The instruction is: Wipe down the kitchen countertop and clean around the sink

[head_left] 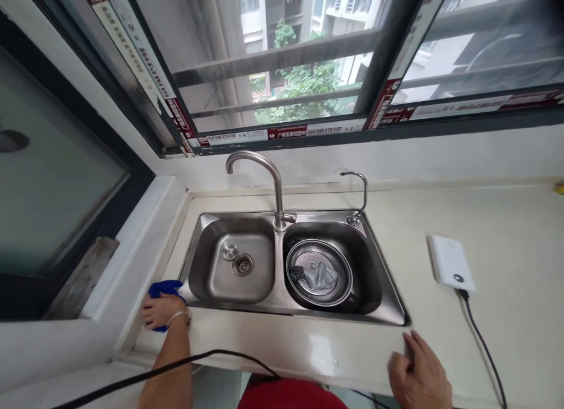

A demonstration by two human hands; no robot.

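Observation:
My left hand (161,311) is on a blue cloth (165,289) at the left end of the counter, beside the sink. Its fingers press the cloth down against the surface, and part of the cloth shows above and below them. My right hand (420,374) is over the counter's front edge, near the sink's right front corner. Nothing shows in it; thumb and forefinger are apart, while the other fingers are partly hidden. Between my hands lies the steel double sink (279,274).
A steel pot (348,268) with a crumpled, greyish wrap (321,276) inside stands in the right basin. Behind rise a tall faucet (277,188) and a thin spout (365,191). At right lies a white device (452,262) with a black cable (480,332). Another cable (176,359) crosses the left forearm.

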